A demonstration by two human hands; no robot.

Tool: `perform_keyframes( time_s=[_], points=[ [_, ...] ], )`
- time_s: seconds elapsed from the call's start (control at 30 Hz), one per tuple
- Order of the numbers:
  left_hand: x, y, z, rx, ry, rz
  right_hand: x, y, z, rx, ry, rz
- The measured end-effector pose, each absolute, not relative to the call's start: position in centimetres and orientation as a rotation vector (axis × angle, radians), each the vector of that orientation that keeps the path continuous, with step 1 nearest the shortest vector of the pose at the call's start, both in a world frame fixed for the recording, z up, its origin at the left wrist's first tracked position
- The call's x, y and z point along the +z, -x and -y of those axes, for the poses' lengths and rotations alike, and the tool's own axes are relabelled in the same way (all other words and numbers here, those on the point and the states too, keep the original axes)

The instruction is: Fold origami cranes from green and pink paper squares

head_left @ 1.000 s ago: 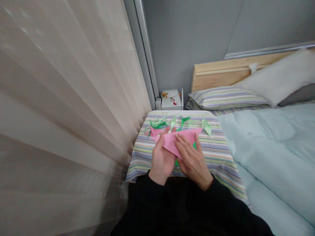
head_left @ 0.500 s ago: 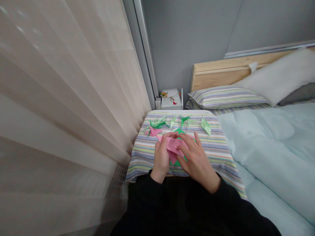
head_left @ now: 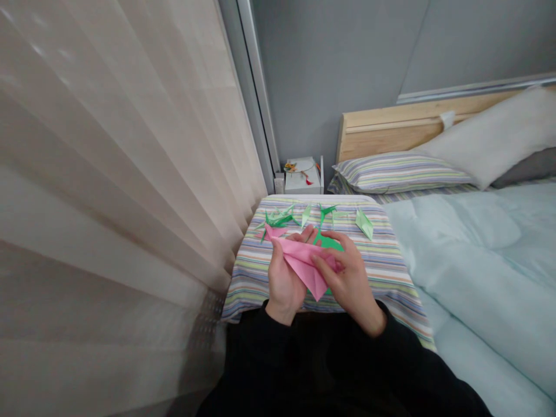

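A partly folded sheet of pink origami paper (head_left: 306, 263) is held over the table, one corner pointing down towards me. My left hand (head_left: 284, 284) supports it from the left, palm up, with the thumb near the paper's left corner and fingers stretched behind it. My right hand (head_left: 347, 278) pinches the paper's right side between thumb and fingers. Beneath both hands lies green paper (head_left: 328, 241), mostly covered. Just beyond the left thumb sits a folded pink paper piece (head_left: 274, 231), beside green folded paper cranes (head_left: 280, 217).
A striped cloth (head_left: 247, 289) covers the small table. Along its far side are a dark green folded figure (head_left: 325, 213) and a light green folded piece (head_left: 364, 224). A pleated curtain (head_left: 130, 202) hangs at left; a bed with a pale blue quilt (head_left: 478, 243) stands at right.
The pink paper has been turned and spread wider, its lower corner now pointing down. My right hand has shifted from lying across it to pinching its right side; my left palm has opened upward.
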State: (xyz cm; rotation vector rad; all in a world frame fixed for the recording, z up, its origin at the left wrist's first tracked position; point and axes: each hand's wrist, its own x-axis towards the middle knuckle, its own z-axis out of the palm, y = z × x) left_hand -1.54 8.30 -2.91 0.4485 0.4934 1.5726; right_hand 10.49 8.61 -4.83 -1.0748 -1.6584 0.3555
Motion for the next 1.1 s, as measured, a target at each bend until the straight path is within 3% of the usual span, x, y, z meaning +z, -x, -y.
perform_keyframes(
  time_s=[0.2,0.6,1.1],
  points=[
    [-2.5,1.1,-7.8,1.574,-0.595,-0.470,-3.5,-11.1,-8.6,0.490,1.042,1.540],
    [-1.8,1.9,-7.8,1.604,-0.677,-0.543,-0.8,-13.2,-8.4,0.600,1.134,1.827],
    [-1.5,1.4,-7.6,1.563,-0.842,-0.604,0.1,-12.8,-7.3,0.289,1.197,1.914]
  ],
)
